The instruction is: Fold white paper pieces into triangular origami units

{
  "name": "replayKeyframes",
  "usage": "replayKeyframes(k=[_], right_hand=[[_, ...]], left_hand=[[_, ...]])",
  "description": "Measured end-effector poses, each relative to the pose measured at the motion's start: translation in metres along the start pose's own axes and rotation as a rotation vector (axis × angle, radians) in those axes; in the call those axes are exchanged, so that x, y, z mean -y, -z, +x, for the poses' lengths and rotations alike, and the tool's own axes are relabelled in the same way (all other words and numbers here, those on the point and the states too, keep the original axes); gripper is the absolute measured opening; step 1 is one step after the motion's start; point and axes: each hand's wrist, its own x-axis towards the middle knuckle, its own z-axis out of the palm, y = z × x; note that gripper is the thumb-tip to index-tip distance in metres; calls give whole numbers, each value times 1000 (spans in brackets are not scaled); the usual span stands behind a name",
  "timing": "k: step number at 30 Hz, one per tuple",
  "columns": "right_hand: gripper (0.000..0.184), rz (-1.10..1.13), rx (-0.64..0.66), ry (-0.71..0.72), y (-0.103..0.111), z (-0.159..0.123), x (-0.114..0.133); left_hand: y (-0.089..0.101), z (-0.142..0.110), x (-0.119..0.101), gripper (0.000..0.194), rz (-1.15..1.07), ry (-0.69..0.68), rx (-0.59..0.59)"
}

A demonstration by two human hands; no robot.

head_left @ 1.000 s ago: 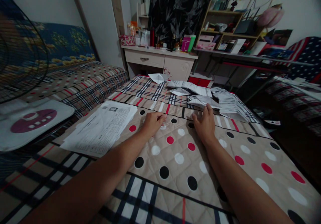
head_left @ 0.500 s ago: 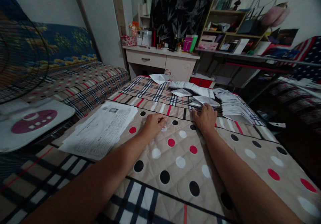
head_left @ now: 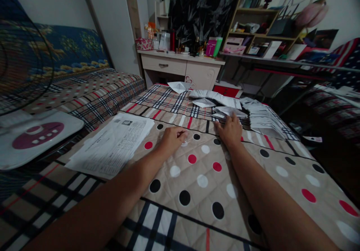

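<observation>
Gripping nothing visible, though hard to tell, with curled left hand (head_left: 176,136) mid-frame, and resting spread right hand (head_left: 231,131) against folded papers (head_left: 223,109) right of centre, perhaps risking a toppled paper row (head_left: 262,117) from careless sideways pressure, with room on spotted quilt (head_left: 298,176) at lower right, up to the bed edge (head_left: 312,158).

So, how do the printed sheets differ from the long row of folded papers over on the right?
The printed sheets lie flat in a loose pile, while the folded papers are packed closely in a row. The printed sheets show dark print; the folded papers look mostly whitish. The printed sheets lie left in the picture, the folded papers right. Both are pale paper resting on the patterned bedspread.
</observation>
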Motion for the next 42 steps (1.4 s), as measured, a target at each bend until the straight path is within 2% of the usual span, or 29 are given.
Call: replayKeyframes(k=[9, 12, 15, 19, 23, 26, 29, 31, 34, 35, 37, 38, 39, 41, 42], right_hand=[[30, 46, -86, 4, 18, -20, 5], [29, 102, -25, 39, 24, -38, 12], [32, 137, 98, 90, 31, -63, 27], [41, 137, 177, 273, 40, -89, 46], [40, 141, 191, 335, 41, -93, 51], [41, 140, 192, 341, 38, -89, 48], [42, 138, 182, 351, 36, -87, 45], [41, 137, 180, 355, 35, -87, 45], [40, 134, 186, 353, 34, -87, 45], [40, 130, 190, 352, 34, -87, 45], [40, 125, 196, 349, 34, -87, 45], [40, 123, 197, 347, 34, -87, 45], [40, 123, 197, 344, 34, -87, 46], [41, 121, 196, 337, 35, -87, 46], [41, 120, 199, 334, 35, -87, 47]], left_hand=[[0, 2, 4, 14, 11, -6, 0], [0, 3, 5, 15, 30, -17, -5], [1, 3, 6, 15, 42, -41, 7], [1, 4, 7, 16, 61, -74, 31], [2, 3, 6, 18, 101, -128, 29], [11, -8, -4, 15, 132, -136, 96], [35, -29, -21, 14, 219, -191, 241], [63, -47, -30, 16, 352, -277, 297], [117, -74, -36, 19, 595, -316, 235], [136, -83, -35, 29, 694, -301, 228], [172, -100, -30, 69, 867, -195, 223], [188, -108, -27, 90, 923, -126, 259], [201, -115, -23, 100, 949, -74, 301], [219, -128, -16, 100, 940, -50, 347], [224, -133, -13, 93, 933, -64, 339]])
